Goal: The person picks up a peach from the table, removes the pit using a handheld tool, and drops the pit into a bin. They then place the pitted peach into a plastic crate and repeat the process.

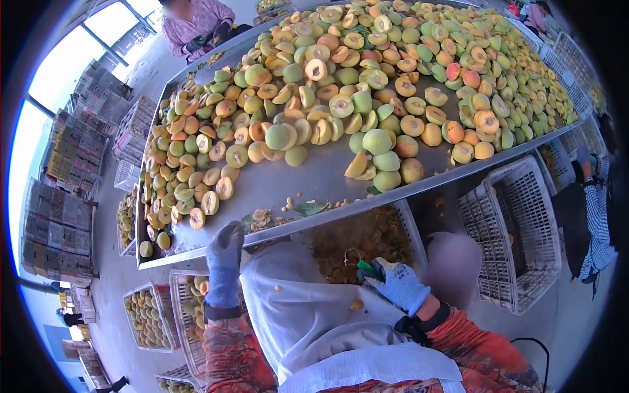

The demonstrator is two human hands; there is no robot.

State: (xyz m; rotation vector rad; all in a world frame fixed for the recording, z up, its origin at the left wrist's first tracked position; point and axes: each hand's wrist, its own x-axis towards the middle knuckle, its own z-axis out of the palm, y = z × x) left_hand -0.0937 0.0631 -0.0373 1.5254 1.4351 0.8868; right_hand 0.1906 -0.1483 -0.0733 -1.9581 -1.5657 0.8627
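My left hand (225,265), in a blue glove with a grey fingertip area, is at the near edge of the metal table (262,190); its fingers look curled, and whatever they may hold is hidden. Lower down and to the right, over a crate of scraps (367,236), my right hand (396,285) in a blue glove is closed round a green-handled tool (368,266) with a curved metal end. Halved and whole peach-like fruits (377,141) cover much of the tabletop. Small pits and leaves (308,208) lie by its near rim.
An empty white crate (514,236) stands on the right. Crates of fruit (149,316) sit on the floor at the left, with stacked crates (56,229) behind. A person (196,26) is across the table; another in checked sleeves (595,223) is at the right.
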